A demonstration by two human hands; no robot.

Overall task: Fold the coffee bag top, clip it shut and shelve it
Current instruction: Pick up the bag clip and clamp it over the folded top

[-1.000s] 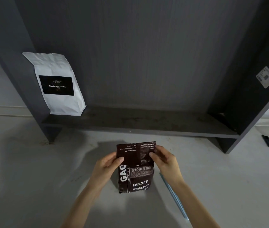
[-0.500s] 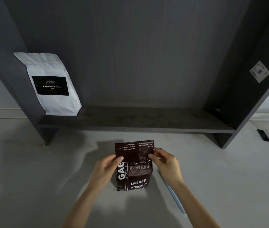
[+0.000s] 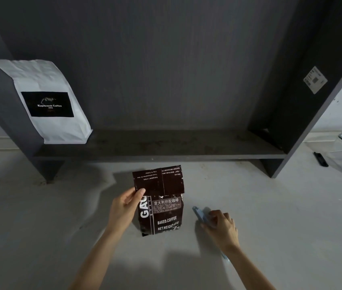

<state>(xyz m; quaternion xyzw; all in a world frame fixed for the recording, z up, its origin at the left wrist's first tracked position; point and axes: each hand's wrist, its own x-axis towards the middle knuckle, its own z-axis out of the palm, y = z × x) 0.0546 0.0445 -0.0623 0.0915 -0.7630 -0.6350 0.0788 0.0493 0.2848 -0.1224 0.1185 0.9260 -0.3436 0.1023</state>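
A: The left hand (image 3: 125,208) pinches the dark coffee bag (image 3: 160,203) at its folded top, upright on the counter (image 3: 40,227). Keep that grip tight.

B: The right hand (image 3: 220,226) closes over the blue clip (image 3: 199,215) just beside it; lift it clear.

A: The shelf (image 3: 165,149) behind has open room right of the white bag (image 3: 46,101).

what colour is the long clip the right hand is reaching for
Light blue. The clip lies on the floor under the right hand; the head view shows it.
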